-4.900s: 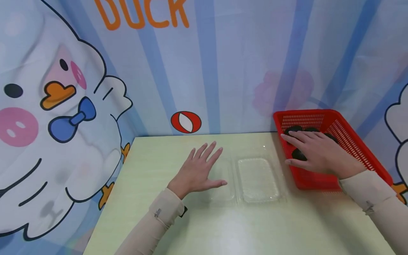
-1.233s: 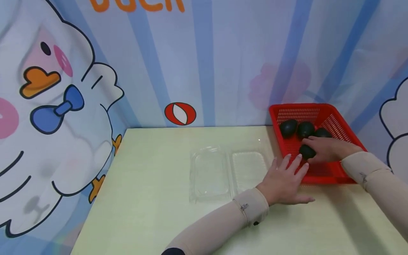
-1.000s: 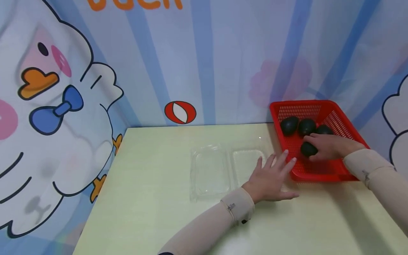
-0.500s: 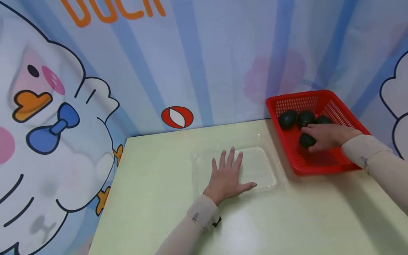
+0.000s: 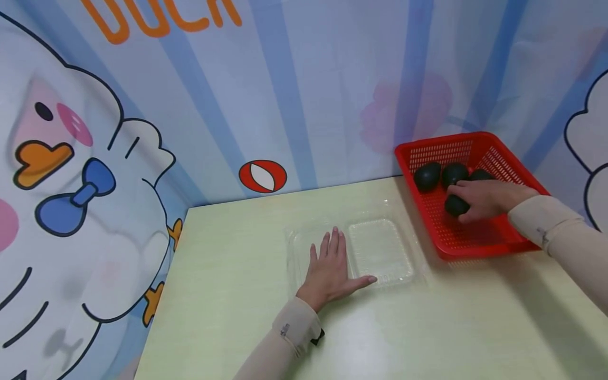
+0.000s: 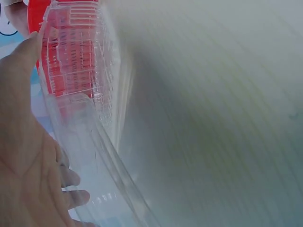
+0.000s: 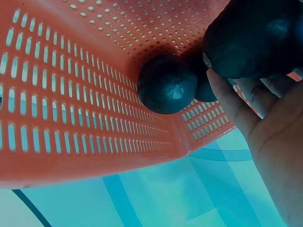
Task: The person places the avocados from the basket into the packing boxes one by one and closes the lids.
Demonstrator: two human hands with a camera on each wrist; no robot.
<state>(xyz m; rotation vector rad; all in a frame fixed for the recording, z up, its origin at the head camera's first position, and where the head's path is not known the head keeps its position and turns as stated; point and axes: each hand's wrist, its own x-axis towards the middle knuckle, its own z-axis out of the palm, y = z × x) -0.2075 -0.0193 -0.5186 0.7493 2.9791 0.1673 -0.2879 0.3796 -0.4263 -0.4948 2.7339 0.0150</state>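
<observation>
In the head view my right hand (image 5: 486, 199) grips a dark green avocado (image 5: 457, 206) inside the red plastic basket (image 5: 444, 248). Close up in the right wrist view, the fingers curl under the held avocado (image 7: 255, 42), its stem end showing. More avocados sit toward the basket's back wall, one at the left (image 5: 427, 177). My left hand (image 5: 328, 272) lies with fingers straight and thumb spread over the left half of a clear plastic clamshell container (image 5: 380, 250), opened flat. The left wrist view has the palm (image 6: 21, 127) beside the container's clear wall (image 6: 85, 118).
The container lies on a pale table (image 5: 228, 264), just left of the basket. A printed cloth (image 5: 332, 105) with a duck drawing hangs behind and at the left. The basket stands against it at the table's back right.
Earlier the right hand hovered flat over the basket; it has since taken hold of an avocado. During the last second the left hand has moved left from near the basket onto the container.
</observation>
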